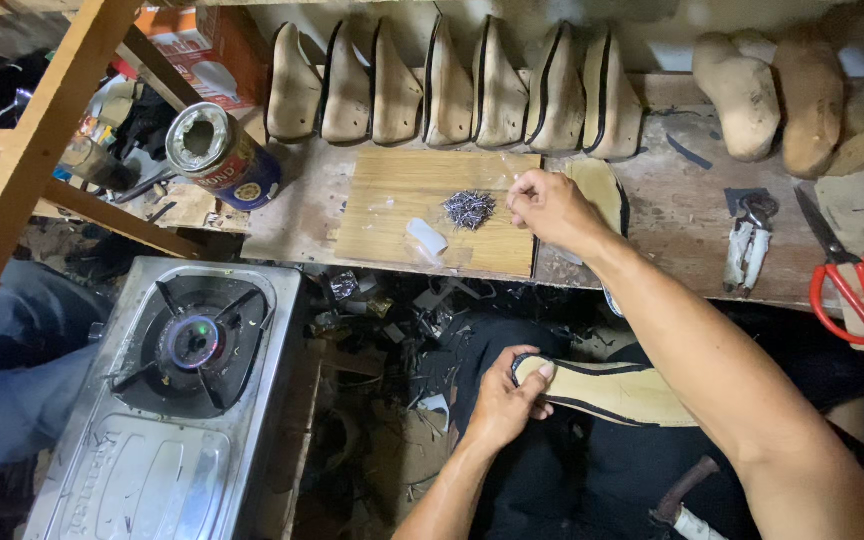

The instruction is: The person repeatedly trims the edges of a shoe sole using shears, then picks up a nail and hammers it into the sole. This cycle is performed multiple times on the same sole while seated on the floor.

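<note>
Left hand (505, 400) grips a shoe insole (612, 390); right hand (549, 208) pinches beside small nails (469, 209).

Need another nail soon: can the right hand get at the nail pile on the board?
Probably yes. The right hand hovers just beside the nail pile on the wooden board, and nothing lies between them.
</note>
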Demonstrator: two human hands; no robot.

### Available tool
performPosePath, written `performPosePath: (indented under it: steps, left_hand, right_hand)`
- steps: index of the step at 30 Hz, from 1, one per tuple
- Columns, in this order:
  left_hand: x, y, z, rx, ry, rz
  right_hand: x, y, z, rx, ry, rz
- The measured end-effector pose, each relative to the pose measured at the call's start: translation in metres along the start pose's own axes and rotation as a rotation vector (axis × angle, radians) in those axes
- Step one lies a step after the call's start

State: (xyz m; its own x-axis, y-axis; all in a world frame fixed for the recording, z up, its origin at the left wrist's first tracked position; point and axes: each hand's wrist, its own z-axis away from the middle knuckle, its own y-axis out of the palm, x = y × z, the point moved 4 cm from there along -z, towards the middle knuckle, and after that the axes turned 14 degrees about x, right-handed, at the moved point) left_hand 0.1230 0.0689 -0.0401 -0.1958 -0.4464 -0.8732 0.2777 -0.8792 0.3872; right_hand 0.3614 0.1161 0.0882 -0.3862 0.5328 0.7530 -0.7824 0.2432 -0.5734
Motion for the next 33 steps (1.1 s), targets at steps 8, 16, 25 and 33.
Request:
performPosePath:
  steps: [8, 16, 25, 33]
  left_hand:
    - [0.0, 0.0, 0.0, 0.0, -0.001, -0.019]
    - [0.001, -0.001, -0.001, 0.021, -0.003, -0.012]
    - [-0.004, 0.0, 0.0, 0.012, -0.012, -0.031]
    - [-0.006, 0.0, 0.001, 0.01, -0.024, -0.014]
  right_hand:
    - [-0.011, 0.002, -0.012, -0.096, -0.143, -0.093]
    - [-0.009, 0.01, -0.017, 0.016, -0.126, -0.23]
    - [-0.004, 0.01, -0.017, 0.093, -0.17, -0.316]
    - [-0.009, 0.008, -0.025, 0.112, -0.166, -0.418]
